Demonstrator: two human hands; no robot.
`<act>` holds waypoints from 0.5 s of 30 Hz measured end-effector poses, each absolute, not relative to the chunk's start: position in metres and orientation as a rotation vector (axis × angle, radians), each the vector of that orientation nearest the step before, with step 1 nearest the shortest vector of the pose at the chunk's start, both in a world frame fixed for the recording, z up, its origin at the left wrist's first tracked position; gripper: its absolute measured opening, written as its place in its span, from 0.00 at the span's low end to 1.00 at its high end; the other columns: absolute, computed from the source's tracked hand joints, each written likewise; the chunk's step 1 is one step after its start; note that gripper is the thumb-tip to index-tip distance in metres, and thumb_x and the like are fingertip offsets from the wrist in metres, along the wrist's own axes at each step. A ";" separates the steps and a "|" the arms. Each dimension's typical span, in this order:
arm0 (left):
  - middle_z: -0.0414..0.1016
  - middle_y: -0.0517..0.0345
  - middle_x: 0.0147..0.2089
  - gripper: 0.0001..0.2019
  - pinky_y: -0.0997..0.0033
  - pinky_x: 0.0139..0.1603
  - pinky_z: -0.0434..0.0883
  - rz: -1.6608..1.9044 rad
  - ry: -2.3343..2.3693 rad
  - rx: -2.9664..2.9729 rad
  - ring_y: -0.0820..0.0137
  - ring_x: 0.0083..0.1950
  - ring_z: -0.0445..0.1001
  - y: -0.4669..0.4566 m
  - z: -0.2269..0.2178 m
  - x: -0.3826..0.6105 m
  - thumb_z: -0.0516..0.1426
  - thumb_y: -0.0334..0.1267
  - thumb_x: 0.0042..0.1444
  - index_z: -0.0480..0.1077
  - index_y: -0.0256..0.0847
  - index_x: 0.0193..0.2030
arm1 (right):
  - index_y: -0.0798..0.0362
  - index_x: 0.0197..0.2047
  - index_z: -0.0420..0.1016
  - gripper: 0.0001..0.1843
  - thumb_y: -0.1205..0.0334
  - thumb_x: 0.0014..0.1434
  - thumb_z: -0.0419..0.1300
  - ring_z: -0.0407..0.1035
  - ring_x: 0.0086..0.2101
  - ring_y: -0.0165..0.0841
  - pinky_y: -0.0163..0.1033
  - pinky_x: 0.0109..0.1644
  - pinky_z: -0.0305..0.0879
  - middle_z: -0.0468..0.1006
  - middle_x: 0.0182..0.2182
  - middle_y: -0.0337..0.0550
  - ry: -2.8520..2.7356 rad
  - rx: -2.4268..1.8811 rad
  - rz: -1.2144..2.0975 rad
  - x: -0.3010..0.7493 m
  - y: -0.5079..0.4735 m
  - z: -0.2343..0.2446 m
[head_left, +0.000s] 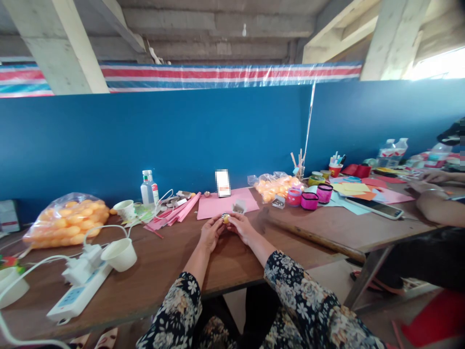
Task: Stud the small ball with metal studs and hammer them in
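My left hand [211, 230] and my right hand [240, 225] meet over the brown wooden table [167, 271], fingers curled. Between their fingertips they pinch a small round yellow-orange object [225, 218], too small to name. Both forearms in dark flowered sleeves rest toward the table's near edge. A pink paper sheet [218, 205] lies just beyond the hands, with a small grey-white item [239, 207] on it.
A bag of orange balls [67, 220] lies far left, another [274, 185] at the back. White cups [120, 253], a power strip [78, 293], a clear bottle [148, 188], pink strips [178, 212], tape rolls [308, 199] and a phone [378, 207] are about. Another person's arm [436, 206] rests at right.
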State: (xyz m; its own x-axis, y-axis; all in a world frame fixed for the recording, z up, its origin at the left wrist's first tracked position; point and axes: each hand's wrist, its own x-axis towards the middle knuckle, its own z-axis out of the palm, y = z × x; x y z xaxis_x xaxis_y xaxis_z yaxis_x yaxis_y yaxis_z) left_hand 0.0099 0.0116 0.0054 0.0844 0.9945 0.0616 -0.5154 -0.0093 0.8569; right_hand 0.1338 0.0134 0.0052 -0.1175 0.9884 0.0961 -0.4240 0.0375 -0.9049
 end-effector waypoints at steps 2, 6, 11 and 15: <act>0.75 0.49 0.38 0.17 0.70 0.44 0.69 1.373 0.722 0.886 0.71 0.37 0.74 0.011 0.006 0.010 0.62 0.32 0.40 0.70 0.33 0.40 | 0.52 0.36 0.75 0.16 0.59 0.40 0.63 0.68 0.25 0.24 0.30 0.30 0.65 0.75 0.28 0.39 -1.002 -0.774 1.429 0.134 0.013 0.006; 0.75 0.49 0.39 0.17 0.68 0.45 0.69 1.372 0.712 0.916 0.70 0.38 0.74 0.011 0.005 0.011 0.63 0.32 0.39 0.70 0.32 0.39 | 0.51 0.36 0.75 0.16 0.59 0.41 0.63 0.68 0.26 0.25 0.30 0.29 0.65 0.75 0.28 0.38 -1.030 -0.779 1.419 0.135 0.012 0.006; 0.74 0.49 0.40 0.20 0.64 0.44 0.69 1.475 0.824 1.054 0.69 0.38 0.73 0.015 0.000 0.012 0.61 0.37 0.41 0.68 0.35 0.44 | 0.51 0.37 0.74 0.16 0.59 0.41 0.62 0.67 0.27 0.25 0.30 0.29 0.64 0.75 0.29 0.39 -1.047 -0.792 1.408 0.134 0.014 0.004; 0.74 0.50 0.39 0.14 0.64 0.44 0.68 1.638 1.094 1.545 0.67 0.40 0.72 0.015 -0.002 0.013 0.57 0.40 0.46 0.71 0.37 0.39 | 0.52 0.36 0.74 0.16 0.59 0.39 0.62 0.66 0.26 0.25 0.30 0.27 0.63 0.74 0.30 0.39 -1.040 -0.836 1.340 0.132 0.015 0.002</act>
State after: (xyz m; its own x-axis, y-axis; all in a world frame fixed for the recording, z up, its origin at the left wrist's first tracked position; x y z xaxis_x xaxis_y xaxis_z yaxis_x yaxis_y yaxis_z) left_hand 0.0132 0.0153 -0.0019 -0.1166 0.8759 0.4682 0.0971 -0.4591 0.8831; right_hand 0.1322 0.0153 0.0021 -0.0578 0.9922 0.1103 -0.3528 0.0830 -0.9320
